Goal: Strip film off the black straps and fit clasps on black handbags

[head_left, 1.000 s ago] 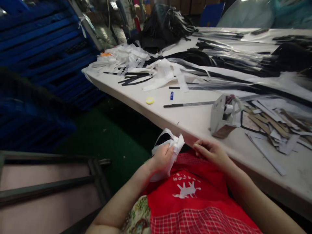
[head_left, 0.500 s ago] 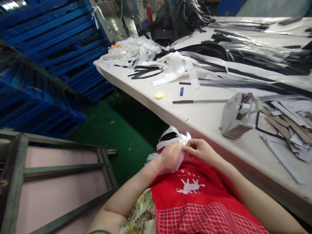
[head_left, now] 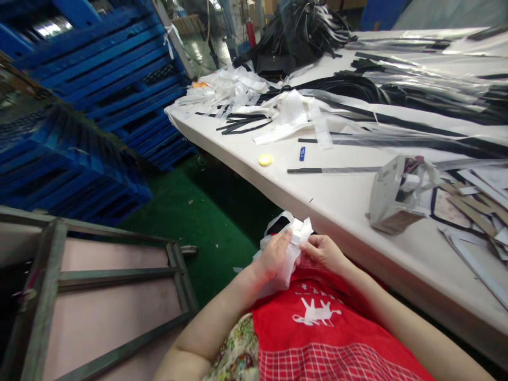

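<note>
Both my hands are in front of the red apron, beside the table edge. My left hand (head_left: 274,255) is closed on a bunch of thin white strip material (head_left: 302,230), with folded ends standing up above the fingers. More of this white material hangs below the left hand, over the apron. My right hand (head_left: 325,254) pinches the right side of the same bunch between thumb and fingers. Whether the material is film or cloth I cannot tell. A dark item, partly hidden, shows behind the bunch.
On the pale table (head_left: 337,196) are a yellow disc (head_left: 265,159), a small blue item (head_left: 302,153), a cut-open container (head_left: 391,198), black strips (head_left: 341,87) and heaped white strips (head_left: 238,87). Blue pallets (head_left: 115,90) and a metal-framed cart (head_left: 119,279) stand left.
The white material, twisted between my hands before, now has flat folded ends raised above my left hand. My right hand has moved slightly down from the top of it. The view has shifted slightly.
</note>
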The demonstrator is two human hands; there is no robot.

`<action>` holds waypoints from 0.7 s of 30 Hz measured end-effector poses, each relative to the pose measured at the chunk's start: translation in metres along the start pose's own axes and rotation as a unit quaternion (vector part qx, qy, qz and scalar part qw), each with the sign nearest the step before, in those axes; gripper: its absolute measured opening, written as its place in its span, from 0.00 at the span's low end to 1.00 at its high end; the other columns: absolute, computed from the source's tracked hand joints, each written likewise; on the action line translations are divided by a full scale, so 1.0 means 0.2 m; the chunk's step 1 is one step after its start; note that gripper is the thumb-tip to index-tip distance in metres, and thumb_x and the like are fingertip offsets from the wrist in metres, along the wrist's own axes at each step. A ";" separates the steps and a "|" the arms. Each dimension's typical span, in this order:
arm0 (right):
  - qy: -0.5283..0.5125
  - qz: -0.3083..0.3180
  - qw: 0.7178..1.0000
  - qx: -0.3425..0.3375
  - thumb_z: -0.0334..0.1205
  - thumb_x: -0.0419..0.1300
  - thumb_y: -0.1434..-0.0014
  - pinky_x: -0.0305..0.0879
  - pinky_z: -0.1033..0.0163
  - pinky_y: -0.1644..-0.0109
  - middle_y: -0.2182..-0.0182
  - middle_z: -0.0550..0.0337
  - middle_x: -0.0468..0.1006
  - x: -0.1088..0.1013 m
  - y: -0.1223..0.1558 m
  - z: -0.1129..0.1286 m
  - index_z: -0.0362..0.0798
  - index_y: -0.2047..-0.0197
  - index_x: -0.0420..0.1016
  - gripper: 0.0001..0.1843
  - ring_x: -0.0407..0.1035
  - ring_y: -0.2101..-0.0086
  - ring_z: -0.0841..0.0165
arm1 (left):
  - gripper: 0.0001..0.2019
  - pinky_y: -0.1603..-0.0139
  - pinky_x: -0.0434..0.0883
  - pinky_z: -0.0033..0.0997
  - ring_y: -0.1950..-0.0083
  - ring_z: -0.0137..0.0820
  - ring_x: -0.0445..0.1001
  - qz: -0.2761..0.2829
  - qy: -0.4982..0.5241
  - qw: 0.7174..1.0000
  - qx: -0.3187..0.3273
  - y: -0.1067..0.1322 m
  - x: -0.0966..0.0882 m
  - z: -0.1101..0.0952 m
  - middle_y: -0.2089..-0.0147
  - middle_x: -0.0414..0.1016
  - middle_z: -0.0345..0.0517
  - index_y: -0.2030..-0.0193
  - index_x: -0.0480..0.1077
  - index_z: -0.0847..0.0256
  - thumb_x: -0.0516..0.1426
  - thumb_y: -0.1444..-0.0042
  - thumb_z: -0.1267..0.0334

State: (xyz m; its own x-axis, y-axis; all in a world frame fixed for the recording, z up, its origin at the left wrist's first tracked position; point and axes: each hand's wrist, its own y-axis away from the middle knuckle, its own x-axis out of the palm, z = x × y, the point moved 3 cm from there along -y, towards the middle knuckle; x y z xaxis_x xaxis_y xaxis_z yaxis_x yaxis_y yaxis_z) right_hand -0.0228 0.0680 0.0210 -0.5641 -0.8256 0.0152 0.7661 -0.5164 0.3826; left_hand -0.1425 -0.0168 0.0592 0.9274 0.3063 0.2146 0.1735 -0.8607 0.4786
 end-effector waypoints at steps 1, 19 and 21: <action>-0.020 0.012 1.000 -0.017 0.62 0.62 0.49 0.54 0.66 0.76 0.81 0.60 0.73 0.01 -0.01 -0.01 0.44 0.75 0.71 0.26 0.59 0.81 0.74 | 0.28 0.81 0.59 0.28 0.83 0.26 0.61 0.006 0.016 1.000 0.003 0.00 0.00 0.00 0.82 0.65 0.42 0.73 0.67 0.63 0.48 0.40 0.38; 0.153 0.095 0.936 -0.302 0.36 0.66 0.64 0.68 0.56 0.51 0.57 0.56 0.78 0.13 -0.13 0.48 0.49 0.55 0.75 0.27 0.71 0.56 0.58 | 0.06 0.71 0.67 0.29 0.67 0.38 0.75 0.012 -0.365 0.923 0.124 0.16 -0.06 -0.49 0.67 0.79 0.46 0.66 0.77 0.59 0.62 0.50 0.61; 0.066 0.071 0.961 -0.261 0.34 0.64 0.63 0.64 0.66 0.67 0.71 0.64 0.76 0.16 -0.18 0.51 0.46 0.63 0.74 0.19 0.67 0.70 0.70 | 0.11 0.68 0.70 0.31 0.65 0.40 0.76 -0.045 -0.376 0.914 0.146 0.19 -0.11 -0.51 0.67 0.80 0.47 0.65 0.77 0.59 0.63 0.51 0.55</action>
State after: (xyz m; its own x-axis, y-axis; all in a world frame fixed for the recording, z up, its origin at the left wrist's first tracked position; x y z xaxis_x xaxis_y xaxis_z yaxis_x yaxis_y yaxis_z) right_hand -0.1006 0.0837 0.1020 -0.4251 -0.8999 -0.0967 0.9019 -0.4121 -0.1295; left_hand -0.1893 -0.0155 0.1598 0.8514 0.1096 -0.5129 0.2392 -0.9514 0.1938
